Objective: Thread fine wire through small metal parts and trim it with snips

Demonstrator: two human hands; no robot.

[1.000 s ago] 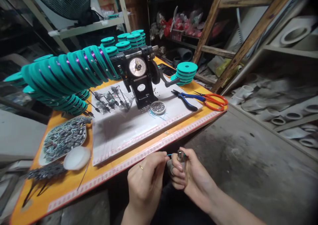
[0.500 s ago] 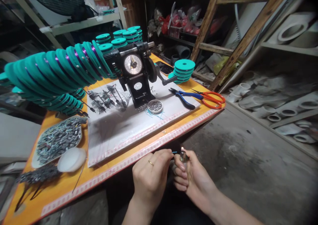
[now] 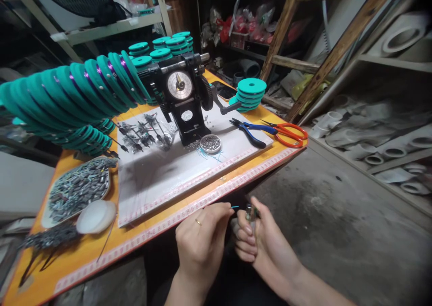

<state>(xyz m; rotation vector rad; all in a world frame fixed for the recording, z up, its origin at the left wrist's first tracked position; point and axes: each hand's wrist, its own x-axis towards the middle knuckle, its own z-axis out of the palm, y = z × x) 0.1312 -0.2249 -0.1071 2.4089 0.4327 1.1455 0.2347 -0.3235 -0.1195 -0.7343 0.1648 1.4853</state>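
Observation:
Below the table's front edge, my left hand pinches a short thin blue-green piece of line, whose end sticks out to the right from the fingertips. Just right of it, my right hand is wrapped round a small lighter, thumb raised beside its metal top. No flame shows on the lighter. A small gap separates the line's tip from the lighter. The two hands are close together but apart. A ring is on a finger of my left hand.
On the orange table stand a black winding device with a dial, green spools, blue pliers, orange scissors, a small dish of metal bits and a tray of grey parts. A wooden ladder leans behind.
The small flame at the lighter's top has gone out, and my right thumb has lifted. My left hand has shifted slightly left with the line, widening the gap.

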